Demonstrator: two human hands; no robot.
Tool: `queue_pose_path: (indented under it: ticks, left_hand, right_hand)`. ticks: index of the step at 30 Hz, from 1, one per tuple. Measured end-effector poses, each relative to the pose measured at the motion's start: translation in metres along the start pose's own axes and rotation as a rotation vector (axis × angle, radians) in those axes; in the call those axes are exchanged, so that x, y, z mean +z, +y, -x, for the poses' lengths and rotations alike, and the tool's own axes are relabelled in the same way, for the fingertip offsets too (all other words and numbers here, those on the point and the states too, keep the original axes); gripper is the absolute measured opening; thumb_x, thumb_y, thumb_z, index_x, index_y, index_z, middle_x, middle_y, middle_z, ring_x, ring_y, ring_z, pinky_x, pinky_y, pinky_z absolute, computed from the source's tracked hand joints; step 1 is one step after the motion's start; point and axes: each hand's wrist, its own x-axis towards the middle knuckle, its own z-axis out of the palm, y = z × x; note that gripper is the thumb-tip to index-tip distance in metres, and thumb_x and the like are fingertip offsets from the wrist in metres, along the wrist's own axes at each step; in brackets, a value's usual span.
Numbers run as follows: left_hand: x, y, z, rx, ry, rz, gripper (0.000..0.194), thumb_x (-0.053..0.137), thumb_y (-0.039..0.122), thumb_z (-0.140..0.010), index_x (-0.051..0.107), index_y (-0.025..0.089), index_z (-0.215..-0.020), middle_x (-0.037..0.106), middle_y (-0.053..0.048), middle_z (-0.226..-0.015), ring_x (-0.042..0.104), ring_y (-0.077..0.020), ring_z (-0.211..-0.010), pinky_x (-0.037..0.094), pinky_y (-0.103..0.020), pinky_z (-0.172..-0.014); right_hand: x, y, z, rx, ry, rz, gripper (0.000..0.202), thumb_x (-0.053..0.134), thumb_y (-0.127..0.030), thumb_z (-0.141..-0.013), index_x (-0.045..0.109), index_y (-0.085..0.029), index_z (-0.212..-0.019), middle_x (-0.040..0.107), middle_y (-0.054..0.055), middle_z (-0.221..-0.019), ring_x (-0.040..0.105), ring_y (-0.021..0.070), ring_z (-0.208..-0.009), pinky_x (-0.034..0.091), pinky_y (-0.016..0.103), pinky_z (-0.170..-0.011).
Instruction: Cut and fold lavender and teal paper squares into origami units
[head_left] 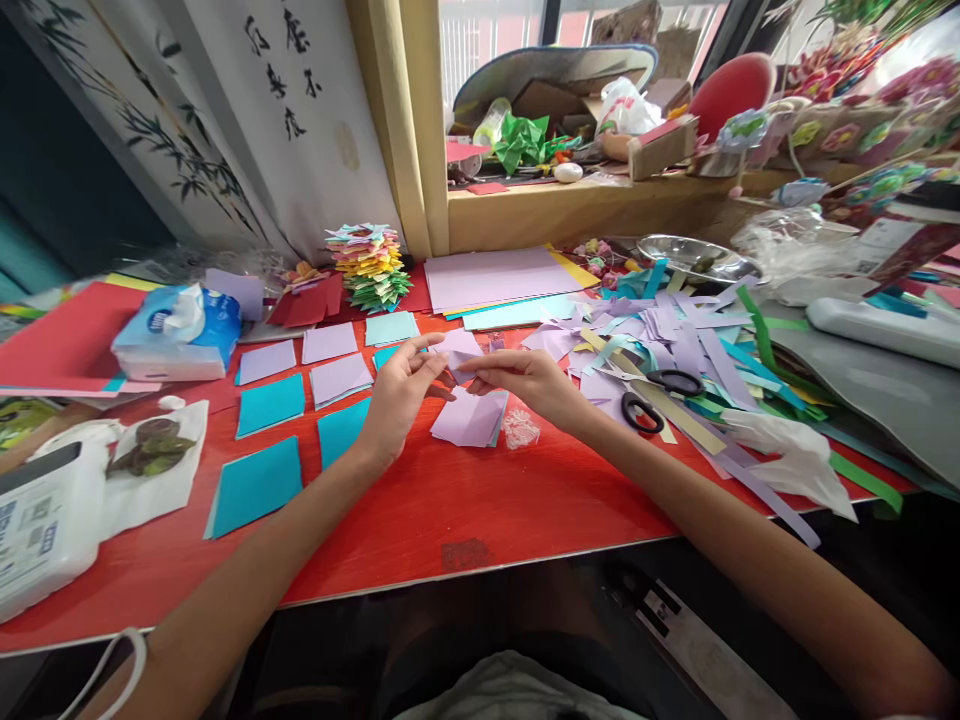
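In the head view, clock directions are taken from the small lilac sheet (459,346), which is held in the air over the red tabletop (480,515). Its nine o'clock edge is pinched by the left hand (401,395), thumb and fingers brought together on the paper; its edge between three and four o'clock is gripped likewise by the fingertips of the right hand (532,385). Whether the sheet is creased cannot be told at this scale. At six o'clock, just below, a lilac-topped stack (469,420) is seen on the tabletop, with a pale patch (520,428) beside it. Between eight and ten o'clock, square paper stacks (271,405) in teal, lilac and pale blue are set out in rows. A tissue pack (176,345) is placed farther out at nine o'clock, and a multicoloured folded-paper pile (371,265) at ten. Larger lilac sheets (499,280) are laid at one o'clock. At three o'clock, a heap of paper strips (686,335) is spread, on which black-handled scissors (649,377) are rested, slightly toward four. A metal bowl (750,270) is located behind the heap, between two and three o'clock.
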Motion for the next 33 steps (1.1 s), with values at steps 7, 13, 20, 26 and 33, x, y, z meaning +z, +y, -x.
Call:
queue_pose_path:
  ticks: [7,13,20,26,33]
  left_hand:
    - [-0.0008,-0.0032,0.0003,0.092,0.003,-0.3,0.027,0.048,0.031,-0.083,0.058,0.021,-0.106,0.051,0.001,-0.069,0.05,-0.0094,-0.059,0.044,-0.021,-0.055]
    - [0.001,-0.0023,0.0014,0.098,-0.051,-0.294,0.026,0.056,0.029,-0.078,0.051,0.021,-0.103,0.056,0.002,-0.078,0.056,-0.0109,-0.066,0.048,-0.023,-0.061]
    - [0.0011,-0.002,0.0031,0.127,-0.115,-0.379,0.021,0.054,0.032,-0.081,0.062,0.022,-0.097,0.061,-0.001,-0.082,0.055,-0.0107,-0.066,0.046,-0.021,-0.058]
    - [0.0005,-0.0027,0.0024,0.136,-0.11,-0.413,0.02,0.055,0.034,-0.08,0.063,0.021,-0.093,0.062,0.0,-0.082,0.052,-0.0093,-0.06,0.043,-0.021,-0.056]
    - [-0.0005,-0.0034,0.0026,0.124,-0.123,-0.498,0.021,0.052,0.037,-0.081,0.065,0.02,-0.085,0.062,0.0,-0.079,0.051,-0.0096,-0.059,0.041,-0.021,-0.054]
  right_hand:
    - [0.0046,-0.0033,-0.0017,0.162,-0.041,-0.053,0.034,0.061,-0.027,-0.077,0.056,-0.013,-0.108,0.066,0.003,-0.075,0.064,0.0122,-0.064,0.054,0.028,-0.065]
    - [0.0058,0.0015,-0.0018,0.207,-0.086,-0.07,0.022,0.057,-0.033,-0.08,0.057,-0.011,-0.076,0.065,0.005,-0.072,0.064,0.0121,-0.06,0.054,0.026,-0.058]
    - [0.0047,0.0024,-0.0035,0.164,0.046,-0.1,0.022,0.058,-0.035,-0.08,0.054,-0.014,-0.08,0.062,0.0,-0.064,0.062,0.0099,-0.058,0.053,0.025,-0.061]
    - [0.0049,-0.0003,-0.0021,0.169,0.049,-0.109,0.024,0.06,-0.037,-0.078,0.056,-0.013,-0.08,0.063,0.001,-0.062,0.063,0.0106,-0.057,0.054,0.026,-0.062]
    - [0.0058,-0.0013,-0.0011,0.192,0.008,-0.076,0.025,0.056,-0.037,-0.08,0.057,-0.013,-0.076,0.064,0.002,-0.061,0.064,0.0113,-0.057,0.054,0.025,-0.06]
